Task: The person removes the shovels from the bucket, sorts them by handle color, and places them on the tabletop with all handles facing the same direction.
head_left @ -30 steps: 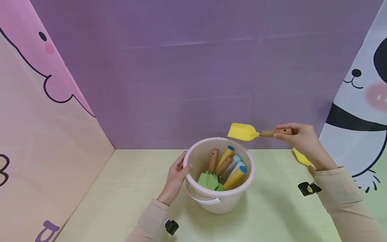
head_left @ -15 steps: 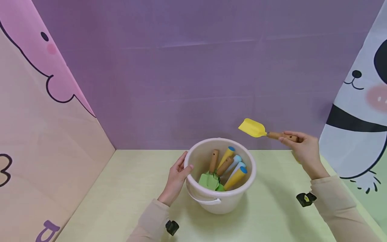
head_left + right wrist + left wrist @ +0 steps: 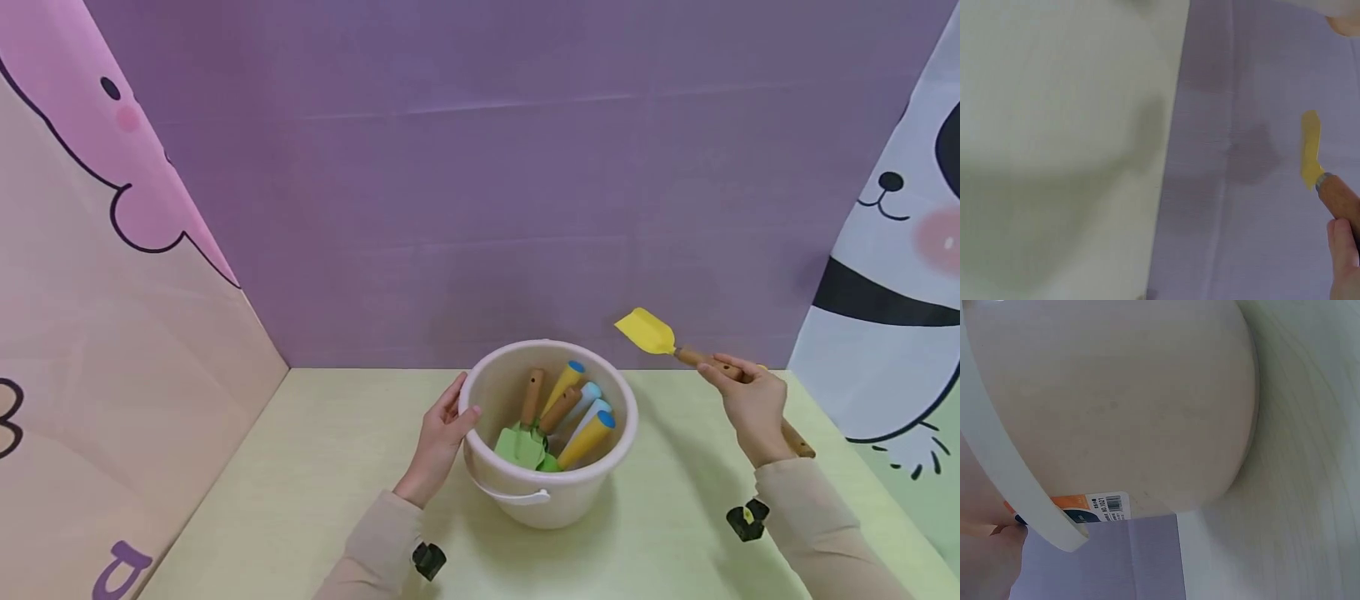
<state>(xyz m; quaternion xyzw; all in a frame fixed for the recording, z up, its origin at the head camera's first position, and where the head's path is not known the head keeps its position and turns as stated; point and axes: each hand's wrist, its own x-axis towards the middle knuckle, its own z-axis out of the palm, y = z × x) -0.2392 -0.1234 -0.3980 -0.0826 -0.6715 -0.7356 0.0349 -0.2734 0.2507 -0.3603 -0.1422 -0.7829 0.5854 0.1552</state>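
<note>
Head view. We found the left hand (image 3: 438,442) gripping the left rim of the bucket (image 3: 570,504), which stood upright on the table (image 3: 360,467). Inside lay green-bladed tools (image 3: 519,447), yellow handles (image 3: 587,440) and light blue handles (image 3: 583,400). The right hand (image 3: 753,412) pinched the yellow shovel (image 3: 648,332) near the end of its wooden grip, aloft to the right of the bucket and apart from it. A second wooden handle (image 3: 798,440) showed beside the right wrist. In our judgement, holding so near the end could let the blade swing into the rim or the shovel slip; a slack left hand could let the bucket shift if knocked. Compared with one second earlier, the yellow shovel had moved rightward, away from the rim, its tip tilted further upward, and the right hand sat lower; the bucket was nearly unmoved.

Left wrist view. The bucket's wall dominated, crossed by a white bail (image 3: 1004,465) beside a barcoded label (image 3: 1109,506).

Right wrist view. The shovel's blade appeared nearly edge-on before a purple backdrop (image 3: 1204,212), touching nothing visible.
</note>
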